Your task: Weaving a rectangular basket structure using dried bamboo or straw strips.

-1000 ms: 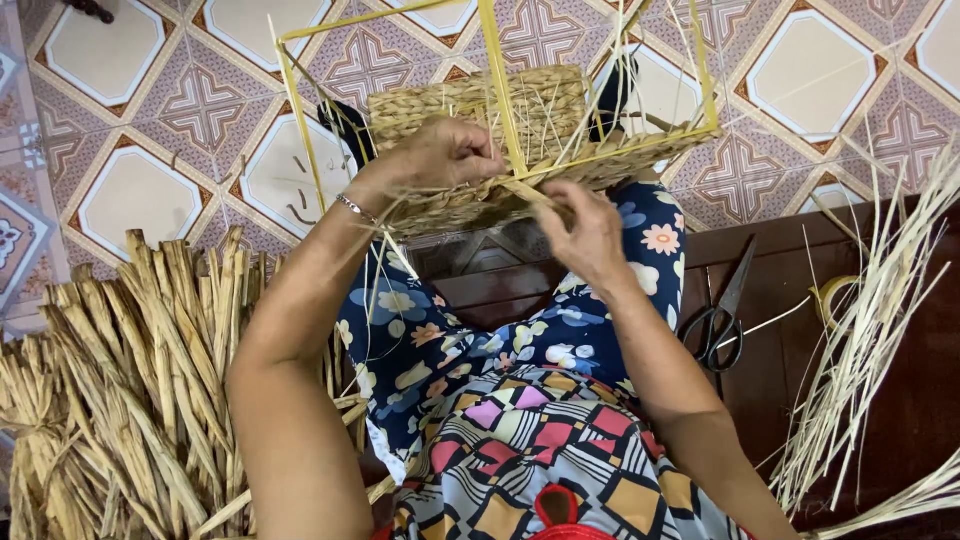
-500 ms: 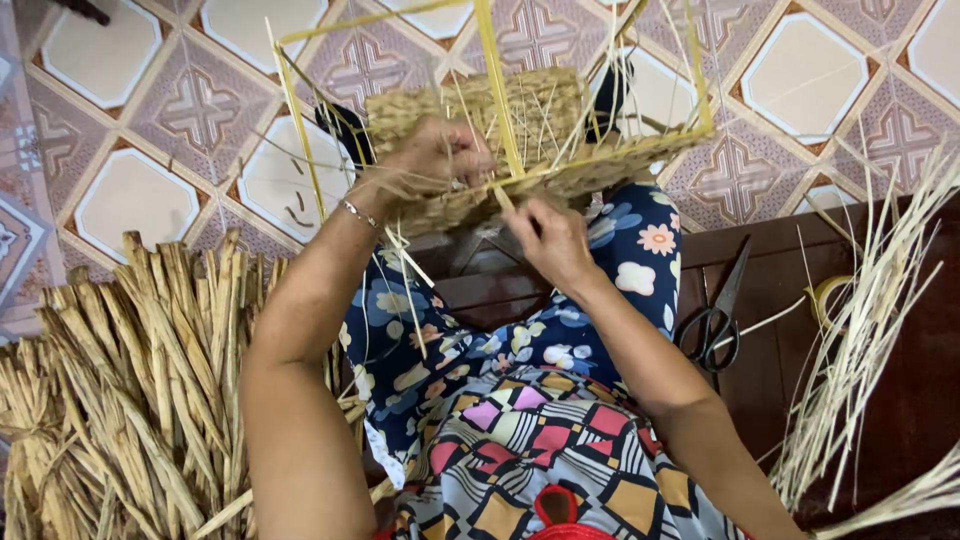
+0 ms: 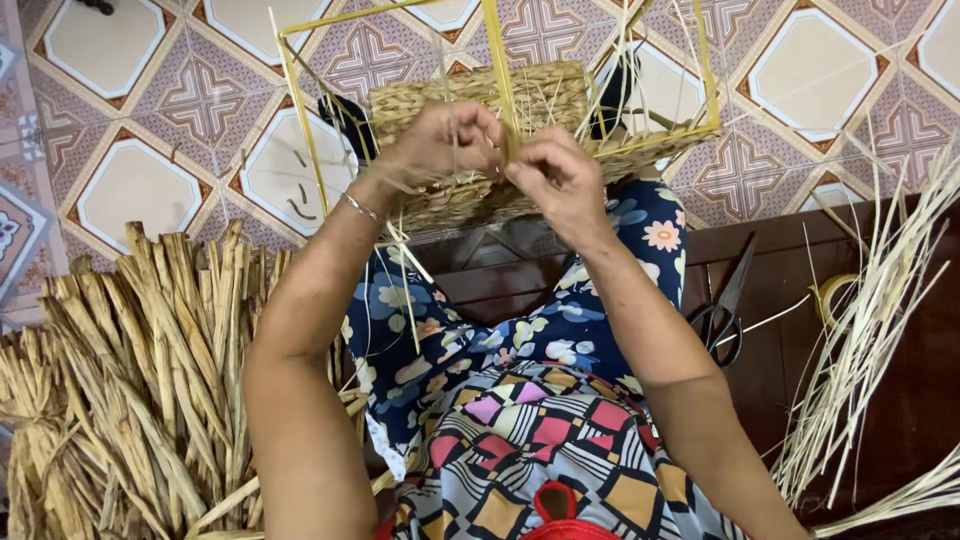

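Head view looks down on a half-made basket held up over the person's lap, above the tiled floor. A yellow frame of thin rods gives it its box shape, and woven straw already covers one block of it, the part nearest the hands and running back under the rods. From here most of the frame stands bare, its rods open to the floor behind, so I would judge the weaving well begun but with a good share left; loose strands stick up out of the woven part, not yet tucked or trimmed. The left hand is curled against the near edge of the weave, fingers pressed together and pinching a pale strand that runs up past the knuckles. The right hand sits just beside it, nearly touching, fingertips closed in a tight pinch at the same spot; whether it grips that same strand or a second one I cannot tell, since the fingers hide it. Both hands are at the basket's edge, neither spread. A heap of dry straw lies at the person's left, a sheaf of thin pale reeds at the right, and scissors rest on the dark wooden bench near the right forearm, untouched.
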